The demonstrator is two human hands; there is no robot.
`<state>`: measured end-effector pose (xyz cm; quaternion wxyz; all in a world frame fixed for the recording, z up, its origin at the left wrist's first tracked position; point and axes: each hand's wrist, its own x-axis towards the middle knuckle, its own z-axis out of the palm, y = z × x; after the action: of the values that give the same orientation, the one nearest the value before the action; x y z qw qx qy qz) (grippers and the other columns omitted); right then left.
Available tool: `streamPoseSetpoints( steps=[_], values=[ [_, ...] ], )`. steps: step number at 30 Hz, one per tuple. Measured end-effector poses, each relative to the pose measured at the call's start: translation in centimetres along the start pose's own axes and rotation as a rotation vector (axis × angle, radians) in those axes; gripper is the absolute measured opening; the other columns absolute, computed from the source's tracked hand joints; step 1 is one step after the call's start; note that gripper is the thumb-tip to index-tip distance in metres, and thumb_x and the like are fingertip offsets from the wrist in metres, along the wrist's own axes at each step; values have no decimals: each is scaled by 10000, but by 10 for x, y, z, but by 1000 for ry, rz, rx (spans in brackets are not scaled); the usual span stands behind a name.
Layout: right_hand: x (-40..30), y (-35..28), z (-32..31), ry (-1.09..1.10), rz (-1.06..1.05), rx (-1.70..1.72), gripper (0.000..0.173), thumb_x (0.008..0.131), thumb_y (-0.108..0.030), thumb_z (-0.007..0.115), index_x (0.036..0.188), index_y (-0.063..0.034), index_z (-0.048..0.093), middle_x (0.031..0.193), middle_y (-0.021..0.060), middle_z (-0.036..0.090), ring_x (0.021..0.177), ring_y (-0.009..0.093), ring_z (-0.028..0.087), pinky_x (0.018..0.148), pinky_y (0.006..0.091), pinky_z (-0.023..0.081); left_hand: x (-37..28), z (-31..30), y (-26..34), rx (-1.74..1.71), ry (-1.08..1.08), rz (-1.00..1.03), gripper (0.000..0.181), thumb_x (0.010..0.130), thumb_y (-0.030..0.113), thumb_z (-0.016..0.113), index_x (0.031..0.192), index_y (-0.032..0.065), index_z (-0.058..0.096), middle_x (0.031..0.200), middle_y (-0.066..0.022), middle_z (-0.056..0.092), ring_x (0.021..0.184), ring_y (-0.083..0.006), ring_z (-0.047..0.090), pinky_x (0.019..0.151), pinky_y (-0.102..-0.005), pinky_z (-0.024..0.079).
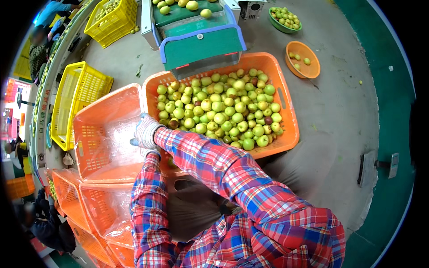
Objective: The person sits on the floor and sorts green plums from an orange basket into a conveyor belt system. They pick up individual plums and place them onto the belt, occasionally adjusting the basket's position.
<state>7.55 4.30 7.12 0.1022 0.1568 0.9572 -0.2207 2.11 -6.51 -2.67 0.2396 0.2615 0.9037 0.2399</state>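
My right hand [149, 128], in a white knit glove with blue-grey fingertips, rests at the right rim of an orange plastic crate [90, 147]. That crate is lined with a clear plastic bag [122, 137]. Just below it my left hand [147, 149], gloved alike, is partly covered by the right one. The hands touch the rim and liner; whether the fingers pinch them is hidden. Close on the right, a second orange crate [291, 134] is filled with green jujube-like fruit [218, 107], a few of them brown or dark red. My right forearm crosses its near left corner.
A green-topped sorting conveyor [201, 43] overhangs the full crate. Yellow crates [72, 110] stand left; lined orange crates [107, 207] lie lower left. An orange bowl [303, 60] and green basin [285, 20] hold fruit. People [50, 224] work along the left.
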Motion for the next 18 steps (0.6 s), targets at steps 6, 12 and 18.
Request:
streamPoseSetpoints(
  steps=[6, 12, 18],
  values=[
    [30, 24, 13, -37, 51, -100, 689, 973, -573, 297, 1262, -49, 640, 1297, 162, 625, 1259, 291, 546, 1130, 511, 212, -23, 3, -25, 7, -31, -31, 465, 822, 344, 679, 1161, 37, 597, 1065, -219, 666, 1012, -357, 645, 874, -445, 503],
    [23, 20, -8, -59, -79, -37, 631, 982, -517, 277, 1400, -113, 525, 1415, 92, 547, 1361, 254, 451, 1143, 493, 196, -5, -3, -27, 37, -47, -47, 440, 861, 337, 625, 1189, 46, 590, 1110, -214, 651, 1043, -340, 631, 885, -435, 495],
    [23, 28, -4, -18, -107, 34, 640, 999, -526, 282, 1197, -67, 682, 1281, 136, 638, 1304, 271, 498, 1143, 468, 207, 41, 19, -13, 11, -138, 0, 421, 900, 330, 572, 1218, 55, 584, 1156, -209, 636, 1074, -323, 617, 897, -425, 487]
  ],
)
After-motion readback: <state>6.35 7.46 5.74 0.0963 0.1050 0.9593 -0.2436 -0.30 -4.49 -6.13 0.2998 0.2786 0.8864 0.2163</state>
